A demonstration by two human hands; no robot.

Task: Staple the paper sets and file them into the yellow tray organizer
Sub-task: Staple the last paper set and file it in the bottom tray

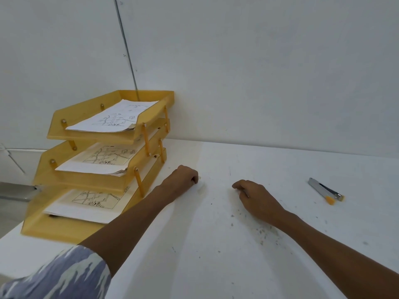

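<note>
Paper sets lie in all three tiers of the yellow tray organizer, which stands at the far left of the table against the wall. I see no loose sheets on the table.

Head view: the sheets' long axis runs from the near left back toward the wall, and the trays' open mouths face me. My left hand rests just beside the organizer's right corner, curled into a fist, with nothing visibly in it. My right hand rests mid-table, fingers loosely bent and empty.

The stapler lies to the right of it, apart from both hands, so the right hand is nearer. Its long axis is diagonal, far-left to near-right, with the orange-tipped end pointing near-right.
</note>
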